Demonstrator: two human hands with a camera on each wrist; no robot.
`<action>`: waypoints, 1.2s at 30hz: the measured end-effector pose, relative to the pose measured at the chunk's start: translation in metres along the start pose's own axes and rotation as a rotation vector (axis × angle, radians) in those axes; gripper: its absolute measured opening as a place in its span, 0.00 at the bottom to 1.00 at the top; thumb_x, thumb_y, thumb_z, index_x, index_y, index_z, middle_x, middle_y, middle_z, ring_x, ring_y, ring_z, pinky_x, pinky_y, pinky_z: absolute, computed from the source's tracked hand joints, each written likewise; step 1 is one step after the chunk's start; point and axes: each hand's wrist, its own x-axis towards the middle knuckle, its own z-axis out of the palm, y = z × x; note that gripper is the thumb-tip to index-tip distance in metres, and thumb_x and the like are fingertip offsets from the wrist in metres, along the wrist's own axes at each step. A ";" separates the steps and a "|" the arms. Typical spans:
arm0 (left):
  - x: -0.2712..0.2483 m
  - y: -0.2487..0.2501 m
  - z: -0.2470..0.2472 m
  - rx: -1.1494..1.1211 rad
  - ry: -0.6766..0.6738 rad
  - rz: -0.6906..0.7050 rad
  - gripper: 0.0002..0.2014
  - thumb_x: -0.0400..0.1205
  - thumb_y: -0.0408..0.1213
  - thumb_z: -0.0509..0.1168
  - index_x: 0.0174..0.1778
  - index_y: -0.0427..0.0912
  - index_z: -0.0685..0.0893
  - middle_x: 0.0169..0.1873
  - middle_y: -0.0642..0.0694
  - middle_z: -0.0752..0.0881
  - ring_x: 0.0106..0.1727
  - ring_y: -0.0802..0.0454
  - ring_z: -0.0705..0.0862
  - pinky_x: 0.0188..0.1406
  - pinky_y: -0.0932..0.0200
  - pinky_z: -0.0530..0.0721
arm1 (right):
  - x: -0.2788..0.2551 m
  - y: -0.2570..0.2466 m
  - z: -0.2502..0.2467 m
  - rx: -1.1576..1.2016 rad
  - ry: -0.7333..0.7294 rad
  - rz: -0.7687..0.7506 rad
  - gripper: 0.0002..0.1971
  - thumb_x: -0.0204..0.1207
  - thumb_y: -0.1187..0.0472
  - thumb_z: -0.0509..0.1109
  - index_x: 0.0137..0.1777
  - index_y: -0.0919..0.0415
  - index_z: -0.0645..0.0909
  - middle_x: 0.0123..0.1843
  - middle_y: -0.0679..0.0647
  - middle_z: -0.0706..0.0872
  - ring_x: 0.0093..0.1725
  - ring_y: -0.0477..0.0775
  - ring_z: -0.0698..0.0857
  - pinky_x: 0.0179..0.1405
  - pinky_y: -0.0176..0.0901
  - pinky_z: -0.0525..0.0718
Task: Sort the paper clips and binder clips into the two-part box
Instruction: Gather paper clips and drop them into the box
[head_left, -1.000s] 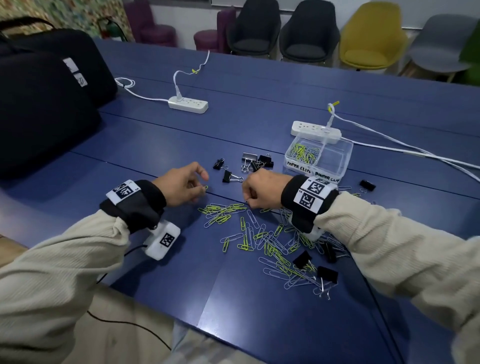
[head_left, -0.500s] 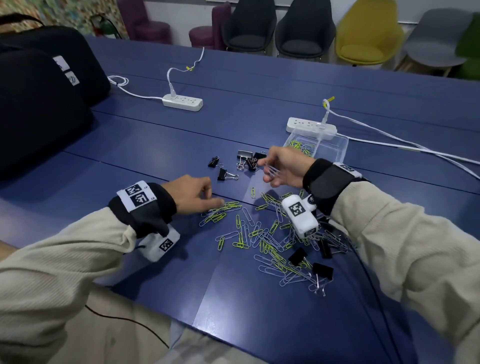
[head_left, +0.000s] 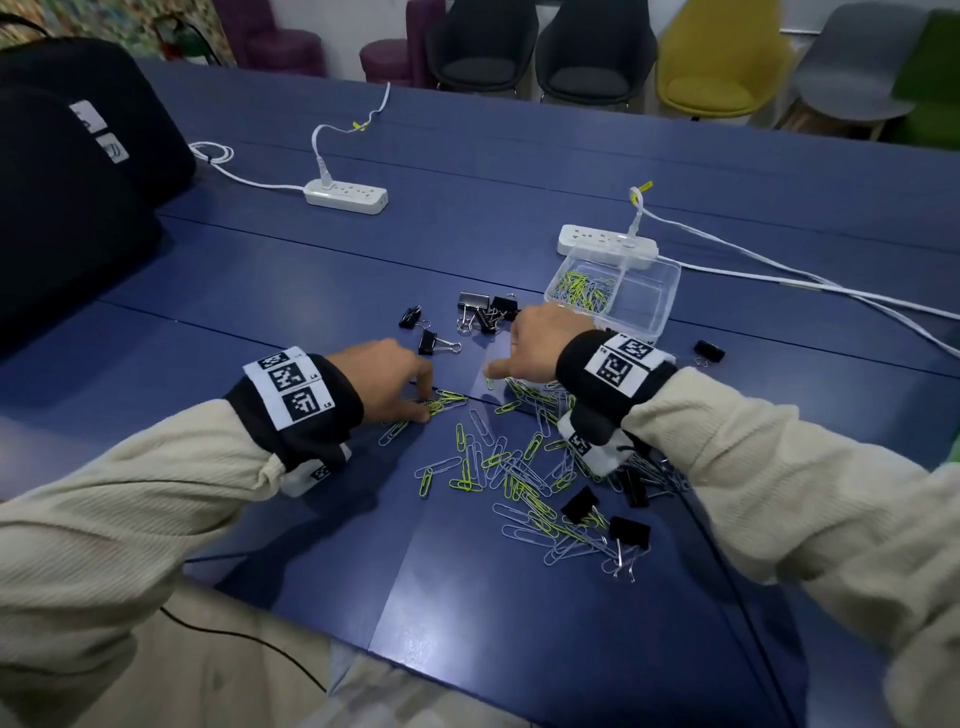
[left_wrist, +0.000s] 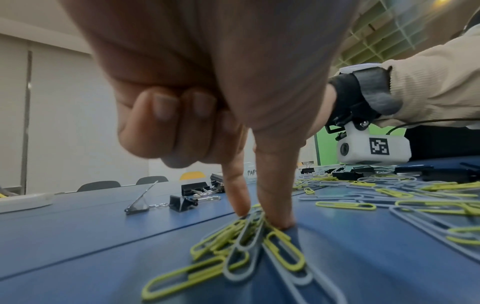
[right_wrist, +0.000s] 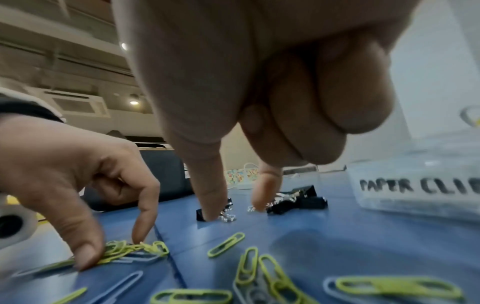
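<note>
Yellow-green and silver paper clips (head_left: 519, 467) lie scattered on the blue table between my hands. My left hand (head_left: 426, 408) pinches a small bunch of paper clips (left_wrist: 249, 232) against the table with thumb and forefinger. My right hand (head_left: 506, 364) hovers over the pile's far edge, thumb and forefinger (right_wrist: 265, 191) pointing down and apart with nothing between them. The clear two-part box (head_left: 670, 291) stands just beyond it, with paper clips (head_left: 582, 286) in its left part. Black binder clips (head_left: 483, 312) lie left of the box, with more (head_left: 628, 532) near my right forearm.
Two white power strips (head_left: 345, 196) (head_left: 608, 244) with cables lie further back; one touches the box's far side. Large black bags (head_left: 78, 182) fill the table's left end. A lone binder clip (head_left: 709, 351) sits right of the box. Chairs stand beyond the table.
My right hand carried paper clips up to the box and has come back down to the pile with nothing in it. My left hand has closed thumb and forefinger on a bunch of clips.
</note>
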 end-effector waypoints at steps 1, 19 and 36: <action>0.000 0.002 0.000 0.012 -0.002 0.009 0.14 0.76 0.55 0.69 0.51 0.52 0.83 0.55 0.45 0.85 0.54 0.44 0.83 0.47 0.55 0.80 | 0.001 -0.001 0.003 0.000 -0.013 0.014 0.28 0.66 0.32 0.72 0.34 0.58 0.71 0.39 0.56 0.79 0.44 0.59 0.82 0.39 0.44 0.75; 0.004 0.015 0.014 -0.003 -0.064 -0.009 0.13 0.81 0.46 0.57 0.53 0.40 0.73 0.48 0.35 0.85 0.46 0.37 0.82 0.38 0.56 0.72 | 0.002 -0.028 0.009 -0.016 -0.012 -0.027 0.11 0.73 0.62 0.72 0.53 0.65 0.81 0.55 0.63 0.86 0.54 0.65 0.87 0.44 0.48 0.81; 0.011 0.001 -0.037 -1.881 -0.134 0.090 0.04 0.66 0.40 0.50 0.27 0.46 0.64 0.19 0.50 0.66 0.19 0.55 0.54 0.19 0.66 0.52 | -0.010 0.053 -0.021 1.752 -0.236 0.271 0.17 0.85 0.71 0.52 0.69 0.70 0.75 0.30 0.49 0.61 0.18 0.40 0.62 0.12 0.29 0.54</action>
